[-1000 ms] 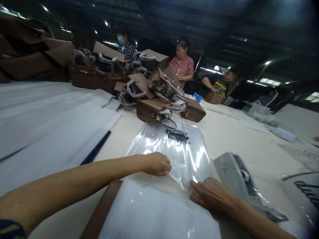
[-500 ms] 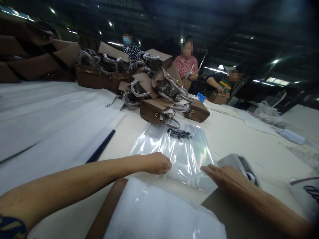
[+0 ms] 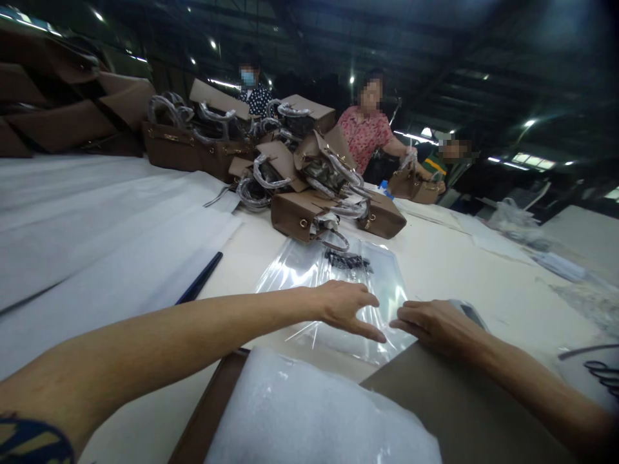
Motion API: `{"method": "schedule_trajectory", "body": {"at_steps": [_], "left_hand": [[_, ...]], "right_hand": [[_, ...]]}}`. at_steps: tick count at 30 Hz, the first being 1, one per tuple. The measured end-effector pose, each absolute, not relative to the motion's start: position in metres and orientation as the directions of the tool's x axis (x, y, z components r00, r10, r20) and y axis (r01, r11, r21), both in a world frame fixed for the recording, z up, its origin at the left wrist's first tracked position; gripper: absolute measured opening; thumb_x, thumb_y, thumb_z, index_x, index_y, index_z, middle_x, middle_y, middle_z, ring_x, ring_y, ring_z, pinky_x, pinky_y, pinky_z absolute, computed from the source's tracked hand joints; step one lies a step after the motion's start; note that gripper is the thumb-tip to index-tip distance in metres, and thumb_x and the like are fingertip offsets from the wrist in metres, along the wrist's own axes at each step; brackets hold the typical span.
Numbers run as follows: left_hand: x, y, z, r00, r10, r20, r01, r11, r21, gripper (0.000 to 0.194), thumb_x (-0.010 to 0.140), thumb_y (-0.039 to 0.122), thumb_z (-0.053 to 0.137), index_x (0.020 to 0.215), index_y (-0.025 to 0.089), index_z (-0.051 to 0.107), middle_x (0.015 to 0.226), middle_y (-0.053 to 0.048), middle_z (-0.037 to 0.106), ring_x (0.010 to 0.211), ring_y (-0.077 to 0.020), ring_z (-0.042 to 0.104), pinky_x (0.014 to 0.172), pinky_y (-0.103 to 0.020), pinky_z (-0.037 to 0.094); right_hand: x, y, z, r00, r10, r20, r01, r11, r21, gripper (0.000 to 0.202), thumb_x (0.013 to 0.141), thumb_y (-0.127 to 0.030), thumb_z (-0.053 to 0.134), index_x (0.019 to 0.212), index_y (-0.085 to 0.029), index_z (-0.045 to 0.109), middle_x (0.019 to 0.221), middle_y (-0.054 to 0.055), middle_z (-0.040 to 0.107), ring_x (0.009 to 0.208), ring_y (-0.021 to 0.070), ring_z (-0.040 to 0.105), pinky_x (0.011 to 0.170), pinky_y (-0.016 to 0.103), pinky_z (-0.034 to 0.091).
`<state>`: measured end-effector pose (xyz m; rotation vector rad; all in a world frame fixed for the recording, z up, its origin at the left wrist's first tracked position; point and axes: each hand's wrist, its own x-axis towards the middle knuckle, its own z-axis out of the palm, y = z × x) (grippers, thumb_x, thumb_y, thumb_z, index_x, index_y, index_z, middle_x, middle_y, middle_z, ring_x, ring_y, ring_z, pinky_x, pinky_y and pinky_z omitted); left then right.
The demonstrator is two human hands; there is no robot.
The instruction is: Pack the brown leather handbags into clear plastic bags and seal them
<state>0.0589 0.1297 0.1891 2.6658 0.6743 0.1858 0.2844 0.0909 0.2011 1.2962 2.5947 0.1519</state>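
Observation:
Clear plastic sheets or bags [image 3: 290, 267] lie on the white table, with a small dark bundle [image 3: 348, 261] at their far end. Over their near part my left hand [image 3: 351, 309] reaches with thumb and fingers spread, holding nothing. My right hand [image 3: 420, 322] is at the plastic's right edge, its fingers bent close together; whether it pinches the plastic is too small to tell. Nearest me is a brown bag [image 3: 213, 412] with white foam wrap [image 3: 314, 412] over it and a grey-brown flap [image 3: 435, 393] to the right, below my right hand.
Brown handbags [image 3: 300, 216] with wrapped handles are piled beyond the plastic. White sheets [image 3: 120, 225] cover the table's left, beside a dark blue strip [image 3: 200, 277]. A grey device [image 3: 469, 312] sits behind my right hand. Several people stand across the table.
My left hand has opened and moved right, closer to my right hand. My right hand has shifted slightly up, its fingers more bent. The person in pink has reached right with a bag.

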Motion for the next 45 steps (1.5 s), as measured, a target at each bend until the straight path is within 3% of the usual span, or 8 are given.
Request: {"method": "schedule_trajectory", "body": {"at_steps": [4,12,18,24,28,34,39,45], "left_hand": [[0.081,0.123,0.19,0.872,0.49,0.012,0.472,-0.845,0.251,0.031,0.087,0.039,0.038,0.1,0.022,0.06,0.099,-0.006,0.061,0.084,-0.0236,0.058,0.062,-0.031,0.043],[0.065,0.121,0.183,0.864,0.504,0.002,0.478,-0.821,0.313,0.028,0.086,0.042,0.043,0.102,0.024,0.058,0.098,-0.001,0.064,0.079,-0.0155,0.058,0.06,-0.023,0.041],[0.047,0.129,0.172,0.835,0.548,-0.045,0.532,-0.784,0.32,0.017,0.082,0.018,0.048,0.08,0.018,0.065,0.081,-0.003,0.066,0.069,-0.0152,0.058,0.059,-0.023,0.039],[0.027,0.14,0.165,0.818,0.575,-0.023,0.533,-0.741,0.408,0.008,0.077,0.025,0.061,0.073,0.018,0.062,0.069,0.003,0.062,0.062,-0.0099,0.053,0.052,-0.017,0.032],[0.035,0.143,0.165,0.797,0.604,0.005,0.545,-0.722,0.427,0.033,0.069,0.041,0.068,0.059,0.016,0.049,0.051,0.006,0.046,0.048,-0.0076,0.041,0.045,-0.018,0.024],[0.036,0.145,0.164,0.829,0.558,0.025,0.484,-0.741,0.465,0.046,0.087,0.047,0.039,0.054,0.016,0.041,0.048,0.005,0.034,0.046,-0.007,0.029,0.046,-0.019,0.025],[0.041,0.142,0.161,0.843,0.537,0.031,0.462,-0.753,0.469,0.018,0.082,0.025,0.049,0.067,0.016,0.053,0.064,0.002,0.054,0.057,-0.0092,0.045,0.054,-0.018,0.032],[0.046,0.137,0.161,0.843,0.53,0.094,0.425,-0.762,0.488,0.009,0.082,0.019,0.048,0.08,0.018,0.057,0.075,0.001,0.06,0.066,-0.0107,0.051,0.06,-0.018,0.036]], "right_hand": [[0.281,0.091,0.206,-0.608,0.776,-0.169,0.744,0.631,0.219,0.036,0.093,-0.037,0.029,0.071,-0.018,0.05,0.067,0.001,0.056,0.056,0.0139,0.052,0.051,0.026,0.02],[0.296,0.085,0.213,-0.564,0.813,-0.144,0.798,0.581,0.157,0.023,0.089,-0.028,0.039,0.072,-0.019,0.05,0.067,0.0,0.056,0.055,0.0122,0.049,0.051,0.024,0.024],[0.312,0.081,0.223,-0.572,0.801,-0.175,0.797,0.594,0.114,0.02,0.087,-0.026,0.043,0.069,-0.018,0.049,0.067,0.0,0.056,0.059,0.0118,0.051,0.054,0.024,0.028],[0.32,0.063,0.207,-0.535,0.826,-0.176,0.822,0.557,0.118,0.014,0.086,-0.022,0.047,0.097,-0.02,0.055,0.088,0.005,0.062,0.068,0.0153,0.058,0.055,0.024,0.032],[0.299,0.062,0.207,-0.536,0.829,-0.157,0.819,0.556,0.139,0.02,0.09,-0.022,0.04,0.087,-0.02,0.06,0.082,0.003,0.062,0.066,0.0149,0.058,0.055,0.024,0.031],[0.304,0.068,0.202,-0.506,0.835,-0.216,0.791,0.549,0.27,0.009,0.084,-0.021,0.052,0.09,-0.018,0.058,0.078,0.004,0.06,0.061,0.0143,0.057,0.05,0.024,0.027],[0.299,0.052,0.203,-0.633,0.759,-0.153,0.638,0.623,0.452,0.071,0.079,-0.008,0.05,0.138,-0.027,0.014,0.088,0.003,0.059,0.043,0.0098,0.046,0.042,0.023,0.018],[0.263,0.042,0.206,-0.657,0.713,-0.246,0.556,0.678,0.48,0.057,0.071,0.0,0.05,0.121,-0.026,0.045,0.064,0.0,0.059,0.043,0.013,0.05,0.039,0.026,0.016]]}}
